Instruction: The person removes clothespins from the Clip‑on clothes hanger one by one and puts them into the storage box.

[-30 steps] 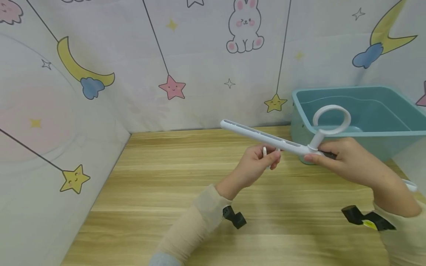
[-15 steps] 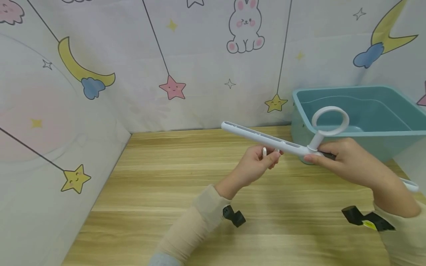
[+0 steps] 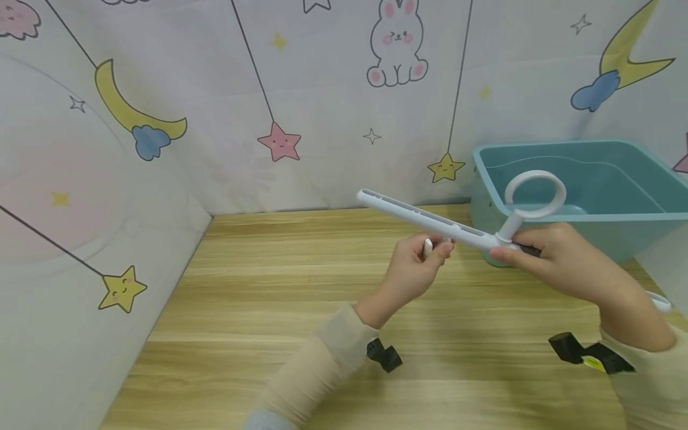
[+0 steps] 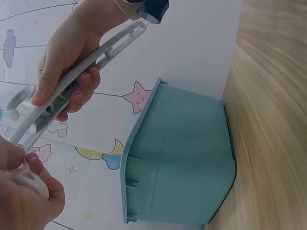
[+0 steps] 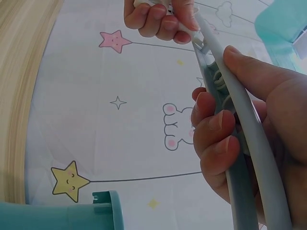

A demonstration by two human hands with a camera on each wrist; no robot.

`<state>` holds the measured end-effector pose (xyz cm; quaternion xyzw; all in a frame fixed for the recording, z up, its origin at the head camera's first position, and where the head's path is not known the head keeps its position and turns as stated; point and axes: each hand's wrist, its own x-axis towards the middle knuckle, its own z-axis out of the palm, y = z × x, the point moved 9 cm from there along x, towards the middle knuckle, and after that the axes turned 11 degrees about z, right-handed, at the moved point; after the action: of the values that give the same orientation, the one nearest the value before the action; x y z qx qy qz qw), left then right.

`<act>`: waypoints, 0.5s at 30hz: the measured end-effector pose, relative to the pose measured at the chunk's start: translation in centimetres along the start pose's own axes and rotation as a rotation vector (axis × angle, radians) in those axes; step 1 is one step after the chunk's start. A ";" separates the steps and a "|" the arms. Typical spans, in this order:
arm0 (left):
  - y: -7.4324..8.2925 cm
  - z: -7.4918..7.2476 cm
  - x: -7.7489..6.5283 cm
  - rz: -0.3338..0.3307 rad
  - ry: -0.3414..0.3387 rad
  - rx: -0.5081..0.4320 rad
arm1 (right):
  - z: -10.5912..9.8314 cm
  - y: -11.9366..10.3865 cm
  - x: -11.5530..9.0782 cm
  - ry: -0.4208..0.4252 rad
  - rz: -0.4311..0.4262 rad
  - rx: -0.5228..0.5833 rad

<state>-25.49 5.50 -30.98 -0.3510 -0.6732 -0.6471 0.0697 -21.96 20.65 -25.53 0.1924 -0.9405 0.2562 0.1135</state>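
A white plastic clothes hanger (image 3: 430, 222) with a round ring hook (image 3: 559, 188) is held up over the table. My right hand (image 3: 570, 263) grips it just beside the hook's base. The hanger's other end (image 3: 660, 302) shows beyond my right wrist. My left hand (image 3: 411, 269) pinches a small white plastic piece (image 3: 427, 247) right under the hanger's left arm. In the left wrist view this piece (image 4: 29, 181) lies partly covered by the fingers, so its exact shape is hidden. The right wrist view shows the left fingertips at the slotted underside of the hanger (image 5: 249, 110).
A teal plastic bin (image 3: 580, 236) stands at the back right, behind the right hand. Below is a wood-grain table (image 3: 258, 298). A patterned cloth wall (image 3: 322, 89) closes off the back and left side.
The hanger's left end dips slightly, then rises a little. My left wrist has shifted slightly to the right. Both hands keep their holds.
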 end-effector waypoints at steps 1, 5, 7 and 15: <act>0.1 -0.1 0.0 0.020 0.013 0.013 | 0.0 0.1 0.0 -0.001 0.004 0.000; 1.0 -0.3 0.0 0.129 0.065 0.083 | 0.1 0.2 0.0 -0.003 0.012 0.004; 1.5 -0.3 0.1 0.189 0.088 0.122 | 0.0 0.2 0.1 -0.004 0.012 0.009; 3.1 -0.3 0.1 0.412 0.157 0.304 | -0.2 -0.1 0.1 0.009 0.002 0.020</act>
<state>-23.92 5.02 -28.37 -0.4149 -0.6696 -0.5360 0.3037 -21.96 20.67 -25.32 0.1916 -0.9375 0.2665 0.1155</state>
